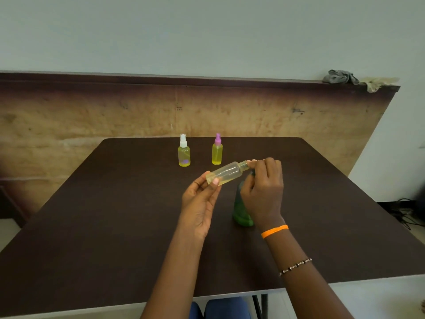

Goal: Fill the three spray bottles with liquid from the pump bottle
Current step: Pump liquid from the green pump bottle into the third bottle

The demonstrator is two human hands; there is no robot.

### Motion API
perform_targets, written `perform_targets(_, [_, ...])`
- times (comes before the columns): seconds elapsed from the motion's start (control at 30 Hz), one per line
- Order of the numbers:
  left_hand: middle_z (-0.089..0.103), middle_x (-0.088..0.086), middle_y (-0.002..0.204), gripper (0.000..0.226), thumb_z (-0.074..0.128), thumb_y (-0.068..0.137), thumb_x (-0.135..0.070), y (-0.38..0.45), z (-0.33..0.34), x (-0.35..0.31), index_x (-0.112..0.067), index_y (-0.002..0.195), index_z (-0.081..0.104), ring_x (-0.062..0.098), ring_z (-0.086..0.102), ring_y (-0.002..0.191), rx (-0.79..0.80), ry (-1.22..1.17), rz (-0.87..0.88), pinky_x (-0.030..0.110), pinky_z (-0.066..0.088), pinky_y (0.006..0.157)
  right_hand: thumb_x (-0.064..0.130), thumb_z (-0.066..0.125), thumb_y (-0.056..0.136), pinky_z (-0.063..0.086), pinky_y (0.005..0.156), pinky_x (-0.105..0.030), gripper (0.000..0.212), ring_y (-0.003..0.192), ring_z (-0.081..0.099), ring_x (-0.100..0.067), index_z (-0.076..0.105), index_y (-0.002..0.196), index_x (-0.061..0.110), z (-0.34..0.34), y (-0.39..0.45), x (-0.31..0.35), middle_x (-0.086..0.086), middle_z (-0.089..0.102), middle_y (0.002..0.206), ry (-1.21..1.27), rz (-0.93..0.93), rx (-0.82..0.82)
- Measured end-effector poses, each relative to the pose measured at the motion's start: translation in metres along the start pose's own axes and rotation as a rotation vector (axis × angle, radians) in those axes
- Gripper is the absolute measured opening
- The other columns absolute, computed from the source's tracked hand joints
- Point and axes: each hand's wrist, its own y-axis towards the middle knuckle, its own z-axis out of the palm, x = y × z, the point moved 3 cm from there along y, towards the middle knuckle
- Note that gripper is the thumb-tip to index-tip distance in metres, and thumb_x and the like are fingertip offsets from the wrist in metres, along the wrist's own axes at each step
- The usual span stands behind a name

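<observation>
On the dark brown table (115, 215), 2 of the 3 spray bottles look finished: a small clear plastic spray bottle with a white nozzle (184, 153) and a small clear plastic spray bottle with a purple nozzle (217, 151) stand upright near the far edge, a little apart, each capped and full of yellow liquid nearly to the shoulder. The third clear plastic bottle, uncapped (226, 173), is held tilted almost flat above the table, its threaded neck pointing right; only a shallow pool of pale yellow liquid lies along its lower side, so by my judgement it is barely begun. The left hand (200, 203) pinches its base between thumb and fingers. The right hand (263, 192) is closed at the neck, fingertips on or just beside the opening, and it hides the top of the green translucent pump bottle (241, 212) standing directly beneath; whether it also holds the pump head or a cap cannot be told. Left to do, I judge: fill this bottle, then fit its sprayer, which is nowhere visible.
</observation>
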Motion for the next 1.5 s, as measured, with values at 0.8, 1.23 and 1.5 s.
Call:
perform_targets(0.8, [0.066,0.013,0.105,0.033,0.059,0.083,0.003,0.002,-0.002,0.004,0.0,0.115,0.054,0.016,0.067,0.092,-0.017,0.0,-0.032,0.019,0.056,0.073,-0.01,0.04,0.078,0.039,0.06,-0.033,0.024,0.071,0.04,-0.023,0.064,0.081,-0.004,0.003,-0.002,-0.002,-0.015,0.053,0.073,0.028,0.023,-0.06])
perform_targets(1.23, [0.068,0.013,0.102,0.036,0.061,0.082,0.002,0.002,-0.002,0.005,0.002,0.118,0.054,0.015,0.069,0.089,-0.02,-0.025,-0.057,0.019,0.056,0.073,-0.005,0.038,0.078,0.037,0.06,-0.031,0.024,0.07,0.041,-0.023,0.061,0.075,-0.002,0.001,0.009,-0.001,-0.014,0.052,0.072,0.036,0.014,-0.024])
perform_targets(1.5, [0.066,0.015,0.108,0.037,0.059,0.083,0.002,0.003,-0.004,0.004,0.003,0.12,0.053,0.019,0.065,0.099,-0.018,-0.016,-0.067,0.02,0.056,0.076,-0.007,0.037,0.08,0.04,0.057,-0.035,0.026,0.071,0.039,-0.022,0.063,0.078,-0.003,0.001,0.002,-0.002,-0.015,0.052,0.072,0.034,0.0,-0.046])
